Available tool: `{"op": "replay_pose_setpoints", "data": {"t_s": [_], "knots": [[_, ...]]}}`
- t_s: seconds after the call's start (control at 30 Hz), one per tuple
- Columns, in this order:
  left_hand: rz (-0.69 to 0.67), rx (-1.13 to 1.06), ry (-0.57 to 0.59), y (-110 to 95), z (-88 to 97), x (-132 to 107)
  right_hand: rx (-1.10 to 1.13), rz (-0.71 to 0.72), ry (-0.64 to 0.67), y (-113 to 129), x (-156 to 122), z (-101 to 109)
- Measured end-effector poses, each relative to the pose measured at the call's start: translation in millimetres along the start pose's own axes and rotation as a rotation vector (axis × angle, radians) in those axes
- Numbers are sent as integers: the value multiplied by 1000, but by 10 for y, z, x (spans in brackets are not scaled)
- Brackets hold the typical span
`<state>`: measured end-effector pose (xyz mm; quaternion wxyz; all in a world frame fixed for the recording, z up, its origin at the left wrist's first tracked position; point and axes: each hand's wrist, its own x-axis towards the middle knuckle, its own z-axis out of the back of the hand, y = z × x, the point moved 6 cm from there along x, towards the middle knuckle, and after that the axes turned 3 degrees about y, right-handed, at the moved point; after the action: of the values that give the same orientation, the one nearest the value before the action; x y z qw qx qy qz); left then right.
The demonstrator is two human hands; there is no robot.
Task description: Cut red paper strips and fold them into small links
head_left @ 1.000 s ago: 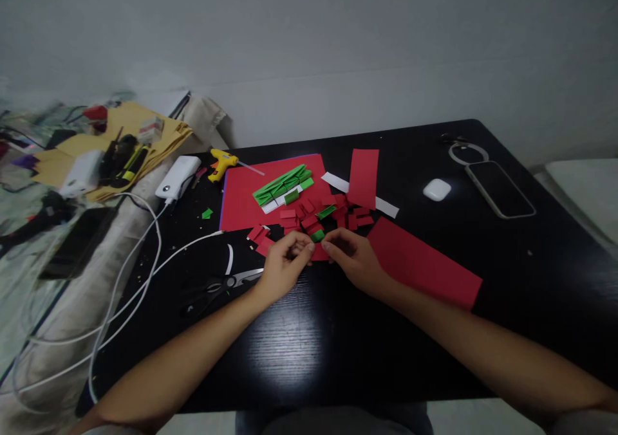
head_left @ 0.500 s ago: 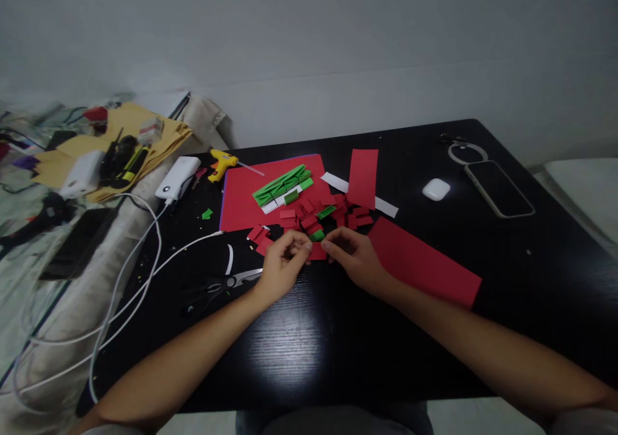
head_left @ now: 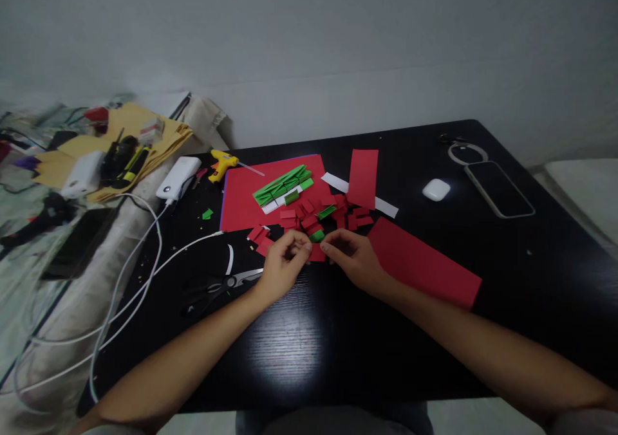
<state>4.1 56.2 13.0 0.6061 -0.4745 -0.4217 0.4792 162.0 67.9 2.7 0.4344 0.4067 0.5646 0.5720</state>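
A small red paper piece spans the gap between my two hands. My left hand pinches its left end between thumb and fingers. At the other end, my right hand closes thumb and fingertips on it. Just beyond the fingers lies a green paper piece. Several small folded red paper pieces are heaped farther back, with a folded green piece among them. Green pleated paper rests on a large red sheet.
Scissors lie by my left forearm. A yellow glue gun, a white power bank and cables are at left. Red cardstock lies under my right forearm. A white earbud case and a phone are at right.
Both hands stay almost in the same place, still pinching the red paper piece. The right fingers have shifted very slightly. Everything else on the table looks unmoved.
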Motion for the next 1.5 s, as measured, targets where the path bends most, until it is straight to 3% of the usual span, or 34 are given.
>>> {"op": "replay_pose_setpoints", "data": {"t_s": [0.4, 0.73, 0.87, 1.07, 1.33, 1.5], "knots": [[-29, 34, 61, -16, -55, 9, -66, 34, 58, 39, -16, -30], [45, -98, 8, 113, -17, -21, -9, 24, 59, 1, -17, -39], [40, -58, 55, 98, -38, -2, -27, 23, 69, 26, -21, -39], [-8, 9, 35, 42, -21, -17, -24, 35, 90, 10, -13, -51], [40, -177, 34, 109, -60, 6, 14, 29, 59, 18, -22, -33], [16, -213, -16, 100, -49, 23, 130, 58, 151, 36, -38, -66]]}}
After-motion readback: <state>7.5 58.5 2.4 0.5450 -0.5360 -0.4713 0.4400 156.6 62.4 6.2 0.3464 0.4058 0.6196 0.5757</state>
